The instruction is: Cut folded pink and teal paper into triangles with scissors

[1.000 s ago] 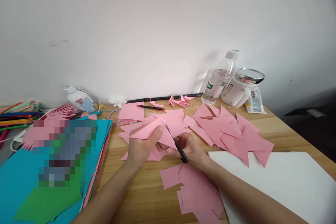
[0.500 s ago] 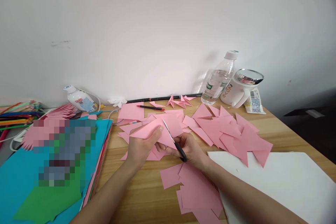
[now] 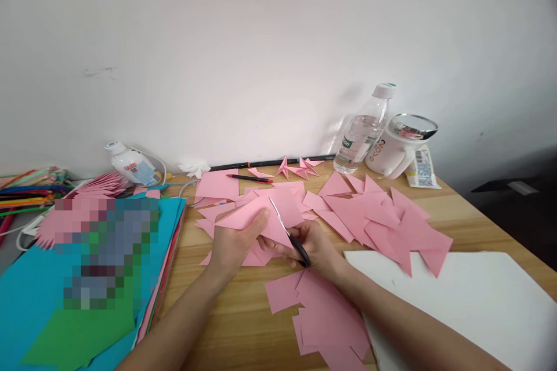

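Note:
My left hand (image 3: 237, 243) grips a folded piece of pink paper (image 3: 243, 214), thumb on top and fingers underneath. In my right hand (image 3: 315, 246) is a pair of scissors (image 3: 300, 250) with black handles. Its silver blades lie along the paper, pointing up and left, and look nearly closed. Part of the right fingers is hidden behind the paper and the handle. Cut pink pieces (image 3: 365, 214) are heaped to the right of my hands. More pink sheets (image 3: 331, 319) lie in front, partly under my right forearm.
Against the wall stand a water bottle (image 3: 361, 136) and a white mug (image 3: 394, 148). A white board (image 3: 452, 301) lies at the right. Blue sheets (image 3: 39, 290) with a green sheet (image 3: 82, 336) are stacked left. A black-and-red pen (image 3: 250, 178) lies behind my hands.
Almost nothing differs. The scissor blades have shifted very slightly against the paper; both hands stay in place.

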`<state>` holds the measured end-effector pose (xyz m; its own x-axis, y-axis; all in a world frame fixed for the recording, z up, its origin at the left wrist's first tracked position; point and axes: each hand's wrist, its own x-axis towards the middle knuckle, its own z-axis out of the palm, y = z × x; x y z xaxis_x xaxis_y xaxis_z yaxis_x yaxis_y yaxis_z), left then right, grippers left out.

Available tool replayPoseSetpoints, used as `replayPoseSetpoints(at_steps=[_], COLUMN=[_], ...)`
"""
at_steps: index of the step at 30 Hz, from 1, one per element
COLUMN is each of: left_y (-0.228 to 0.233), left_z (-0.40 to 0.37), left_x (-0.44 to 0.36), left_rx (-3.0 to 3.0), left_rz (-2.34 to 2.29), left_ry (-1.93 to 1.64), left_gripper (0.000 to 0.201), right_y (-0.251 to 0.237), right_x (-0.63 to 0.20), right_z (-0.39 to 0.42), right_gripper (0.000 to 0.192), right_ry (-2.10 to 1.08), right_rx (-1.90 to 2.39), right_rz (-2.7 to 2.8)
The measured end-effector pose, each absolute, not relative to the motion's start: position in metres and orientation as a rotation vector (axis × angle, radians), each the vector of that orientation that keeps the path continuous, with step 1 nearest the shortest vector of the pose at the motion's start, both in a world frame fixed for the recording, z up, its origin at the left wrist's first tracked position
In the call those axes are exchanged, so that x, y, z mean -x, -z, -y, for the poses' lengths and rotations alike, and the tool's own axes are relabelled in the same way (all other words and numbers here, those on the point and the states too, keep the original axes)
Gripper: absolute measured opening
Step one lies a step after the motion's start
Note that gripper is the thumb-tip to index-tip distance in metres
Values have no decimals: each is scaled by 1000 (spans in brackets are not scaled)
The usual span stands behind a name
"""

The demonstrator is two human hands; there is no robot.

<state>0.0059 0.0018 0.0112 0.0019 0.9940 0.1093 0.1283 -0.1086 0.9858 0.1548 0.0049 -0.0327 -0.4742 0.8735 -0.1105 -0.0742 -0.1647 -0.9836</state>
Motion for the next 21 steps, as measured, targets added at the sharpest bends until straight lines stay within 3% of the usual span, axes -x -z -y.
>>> replayPoseSetpoints(at_steps=[8,21], left_y=[-3,0], left_z=[-2,-1], left_x=[-5,-4], left_rx=[-1355,-1332], left_rz=[-1220,-1260], left_ry=[-1160,-1191], left_gripper=[23,19], right_y=[33,33], right_x=[-155,-154], right_z=[-7,-7], right_gripper=[32,34], right_ry=[-1729,-1729], right_rx=[902,1049], right_rz=[1385,1372])
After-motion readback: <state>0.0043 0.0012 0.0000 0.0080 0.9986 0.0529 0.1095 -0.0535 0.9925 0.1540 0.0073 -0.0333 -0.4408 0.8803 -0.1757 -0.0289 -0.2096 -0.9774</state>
